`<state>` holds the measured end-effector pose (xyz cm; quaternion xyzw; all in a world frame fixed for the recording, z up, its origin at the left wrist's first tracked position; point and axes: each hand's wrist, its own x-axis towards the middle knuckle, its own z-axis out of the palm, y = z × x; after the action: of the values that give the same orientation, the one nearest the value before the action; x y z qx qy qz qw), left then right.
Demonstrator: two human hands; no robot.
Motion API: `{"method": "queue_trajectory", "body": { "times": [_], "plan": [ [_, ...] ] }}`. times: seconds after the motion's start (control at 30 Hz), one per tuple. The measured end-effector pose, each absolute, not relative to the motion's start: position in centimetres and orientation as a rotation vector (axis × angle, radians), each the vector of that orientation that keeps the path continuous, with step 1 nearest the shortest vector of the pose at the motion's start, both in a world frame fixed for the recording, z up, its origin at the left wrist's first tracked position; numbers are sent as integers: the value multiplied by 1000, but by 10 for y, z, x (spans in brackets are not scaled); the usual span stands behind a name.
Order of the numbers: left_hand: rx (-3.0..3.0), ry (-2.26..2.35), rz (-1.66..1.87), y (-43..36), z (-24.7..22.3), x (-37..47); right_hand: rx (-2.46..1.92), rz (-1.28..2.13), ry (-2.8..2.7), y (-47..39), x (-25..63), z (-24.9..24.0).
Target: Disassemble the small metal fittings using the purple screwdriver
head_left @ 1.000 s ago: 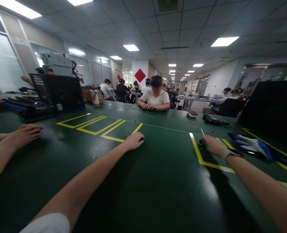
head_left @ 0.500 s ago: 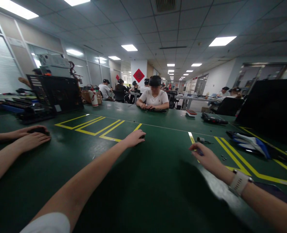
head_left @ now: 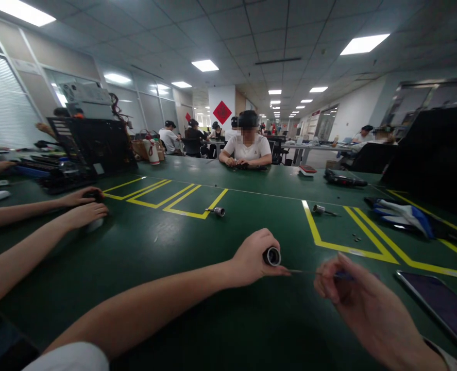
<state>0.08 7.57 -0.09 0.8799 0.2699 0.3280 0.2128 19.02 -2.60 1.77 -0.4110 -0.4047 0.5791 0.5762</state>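
Note:
Above the green table (head_left: pixel 189 257), my left hand (head_left: pixel 253 257) is wrapped round a dark cylindrical part (head_left: pixel 272 256) whose open, metal-rimmed end faces me. My right hand (head_left: pixel 352 288) holds a thin screwdriver (head_left: pixel 303 271), its shaft pointing left toward the fingertips of my left hand. The handle is blurred and partly hidden by the fingers. One small metal cylinder with a shaft (head_left: pixel 219 211) lies beyond my left hand, at a yellow tape line. Another metal cylinder with a shaft (head_left: pixel 319 209) lies inside the right tape outline, near several tiny pieces (head_left: pixel 356 237).
A phone (head_left: pixel 440 304) lies right of my right hand. Blue and white gloves (head_left: pixel 404 216) and a black tool (head_left: pixel 344 179) are farther right. Another person's hands (head_left: pixel 87 206) work at the left. A person (head_left: pixel 247 144) sits opposite. Black equipment (head_left: pixel 92 147) stands back left.
Both hands have drawn back toward me. My left hand has moved right with the dark part, uncovering the metal cylinder on the table. The screwdriver shaft now points at my left hand.

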Motion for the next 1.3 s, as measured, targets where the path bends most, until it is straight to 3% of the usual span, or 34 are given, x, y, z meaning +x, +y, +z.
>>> {"method": "queue_trajectory", "body": {
  "times": [0.3,0.5,0.9,1.13,1.3],
  "plan": [
    [2200,800,565,58,-11,6,-1157,1095,-1486,-38,194,1],
    [2398,798,582,58,-16,7,-1332,816,-1797,-49,185,6],
    [2456,765,637,59,-13,5,-1121,1437,-1051,-30,183,-3],
    [2713,727,583,80,-20,6,-1298,1087,-1445,-20,184,13],
    [2807,779,546,109,-17,6,-1200,1118,-1350,22,181,9]
  ]
}}
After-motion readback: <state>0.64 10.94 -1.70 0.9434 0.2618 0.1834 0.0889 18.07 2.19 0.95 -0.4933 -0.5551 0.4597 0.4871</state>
